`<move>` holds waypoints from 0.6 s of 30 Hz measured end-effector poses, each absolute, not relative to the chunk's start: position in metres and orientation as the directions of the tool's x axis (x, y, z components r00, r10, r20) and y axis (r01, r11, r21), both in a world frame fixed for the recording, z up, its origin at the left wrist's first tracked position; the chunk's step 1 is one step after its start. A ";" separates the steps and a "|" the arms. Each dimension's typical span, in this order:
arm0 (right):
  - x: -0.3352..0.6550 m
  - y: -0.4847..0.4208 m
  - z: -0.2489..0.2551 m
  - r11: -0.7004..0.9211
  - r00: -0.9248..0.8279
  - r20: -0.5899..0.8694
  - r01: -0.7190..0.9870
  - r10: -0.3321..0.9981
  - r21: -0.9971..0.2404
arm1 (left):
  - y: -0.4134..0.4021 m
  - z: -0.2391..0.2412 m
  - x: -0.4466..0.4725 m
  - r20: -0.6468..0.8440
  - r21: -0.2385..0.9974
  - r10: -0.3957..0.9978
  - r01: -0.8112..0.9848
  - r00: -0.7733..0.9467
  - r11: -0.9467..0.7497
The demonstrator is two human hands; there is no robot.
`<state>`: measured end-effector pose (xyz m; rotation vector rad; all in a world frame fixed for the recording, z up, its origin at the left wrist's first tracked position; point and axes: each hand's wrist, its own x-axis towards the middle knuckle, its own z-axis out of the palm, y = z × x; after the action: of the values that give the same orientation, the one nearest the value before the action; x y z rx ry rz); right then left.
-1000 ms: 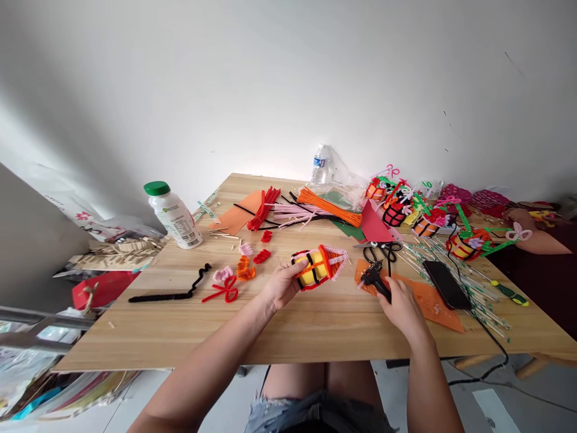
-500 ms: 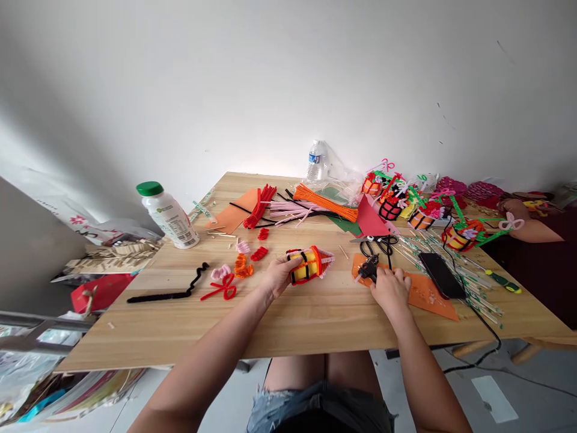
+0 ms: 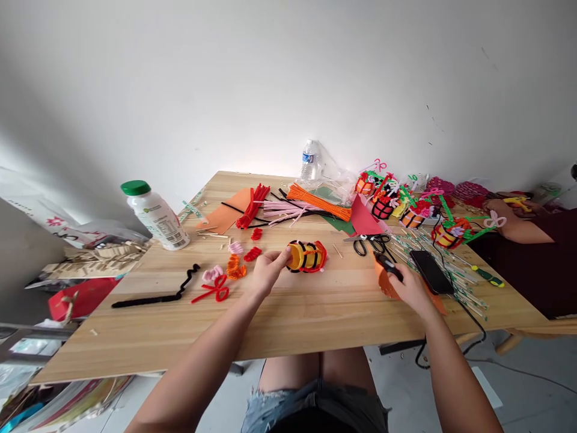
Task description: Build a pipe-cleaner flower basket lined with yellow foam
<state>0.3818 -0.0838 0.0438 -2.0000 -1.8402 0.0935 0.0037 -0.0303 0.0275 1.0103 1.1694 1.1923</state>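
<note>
My left hand (image 3: 267, 273) grips the rim of a small yellow lantern (image 3: 311, 257) trimmed with black and red pipe cleaners. The lantern lies tilted, its open end towards my left thumb. Over on the right, my right hand (image 3: 412, 290) is closed round a black glue gun (image 3: 387, 265), with its cord trailing off the table edge. Below the glue gun, a sheet of orange paper (image 3: 384, 285) bends upward. Left of the lantern lie an orange pipe-cleaner coil (image 3: 235, 267), a red pipe-cleaner bow (image 3: 219, 290) and a bent black pipe cleaner (image 3: 153, 300).
Bundles of red (image 3: 253, 206) and orange pipe cleaners (image 3: 319, 201) lie at the back. Scissors (image 3: 370, 242), a phone (image 3: 431, 272) and thin sticks are on the right, near several finished lanterns (image 3: 413, 216). A white bottle (image 3: 157, 218) stands left. Another person's hand (image 3: 500, 213) is far right.
My right hand has raised the glue gun and shifted right, and the orange paper under it has bent up. My left hand has turned the lantern so its open end shows.
</note>
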 end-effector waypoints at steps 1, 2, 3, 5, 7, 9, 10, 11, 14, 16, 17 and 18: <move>0.389 -0.086 0.041 -0.018 0.146 0.246 0.888 0.958 -0.460 | -0.032 0.029 0.003 -0.076 0.993 0.997 -0.086 -0.013 0.075; 0.394 -0.090 0.040 0.004 0.171 0.260 0.829 0.950 -0.560 | -0.035 0.031 0.002 -0.011 1.000 0.999 -0.024 -0.038 0.010; 0.398 -0.093 0.039 0.023 0.197 0.273 0.772 0.941 -0.636 | -0.039 0.034 0.002 0.080 0.996 0.993 0.043 -0.091 -0.077; 0.397 -0.102 0.039 0.047 0.246 0.307 0.705 0.919 -0.707 | -0.051 0.041 0.005 0.334 0.935 0.919 0.194 -0.211 -0.296; 0.390 -0.112 0.041 0.054 0.264 0.355 0.732 0.897 -0.680 | -0.067 0.048 0.014 0.534 0.834 0.819 0.294 -0.212 -0.467; 0.379 -0.120 0.042 0.052 0.240 0.415 0.814 0.877 -0.579 | -0.084 0.053 0.034 0.570 0.788 0.822 0.288 -0.006 -0.544; 0.373 -0.123 0.042 0.055 0.213 0.442 0.853 0.871 -0.519 | -0.092 0.054 0.048 0.539 0.788 0.831 0.266 0.139 -0.556; 0.367 -0.125 0.042 0.060 0.183 0.463 0.885 0.867 -0.461 | -0.097 0.055 0.064 0.492 0.800 0.835 0.250 0.247 -0.545; 0.356 -0.129 0.037 0.091 0.106 0.483 0.926 0.869 -0.367 | -0.098 0.051 0.117 0.285 0.899 0.895 0.227 0.344 -0.374; 0.354 -0.129 0.033 0.112 0.085 0.471 0.920 0.878 -0.375 | -0.086 0.045 0.149 0.115 0.972 0.929 0.155 0.352 -0.178; 0.355 -0.129 0.031 0.116 0.089 0.456 0.908 0.886 -0.403 | -0.079 0.042 0.162 0.045 0.993 0.935 0.085 0.351 -0.079; 0.357 -0.128 0.030 0.113 0.103 0.429 0.887 0.897 -0.448 | -0.070 0.038 0.172 -0.022 1.000 0.950 0.011 0.313 0.019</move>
<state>0.3570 -0.1282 0.0296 -1.7428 -1.7528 0.0211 0.1716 -0.0702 0.0385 1.3337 0.9870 0.9533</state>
